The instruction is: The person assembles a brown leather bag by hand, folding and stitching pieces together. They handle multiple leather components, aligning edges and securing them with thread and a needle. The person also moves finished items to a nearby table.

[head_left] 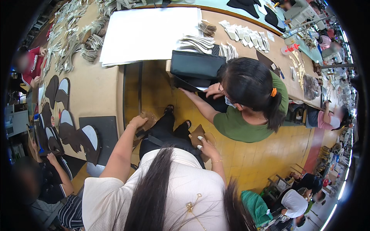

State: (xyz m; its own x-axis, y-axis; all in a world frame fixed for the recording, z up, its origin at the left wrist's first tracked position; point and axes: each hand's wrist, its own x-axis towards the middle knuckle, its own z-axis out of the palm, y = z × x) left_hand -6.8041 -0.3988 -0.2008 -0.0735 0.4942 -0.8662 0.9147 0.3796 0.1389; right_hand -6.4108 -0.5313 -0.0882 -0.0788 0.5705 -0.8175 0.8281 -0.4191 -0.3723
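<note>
My left hand [138,121] is beside my left thigh, fingers curled closed against the edge of a thin tan-brown piece [150,120]; its exact kind is unclear. By my right thigh, my right hand [208,148], with white covers on some fingertips, grips a flat brown piece [198,133]. A lighter tan edge shows behind that piece. Both hands are low, over my dark trousers and away from the table tops.
A co-worker in green [246,123] reaches to a black box-like case [197,64] at the table edge. White sheets [150,34] cover the table ahead. Dark shoe-upper pieces [88,142] lie on the left table [96,92]. Stools and a green bag [256,208] stand behind right.
</note>
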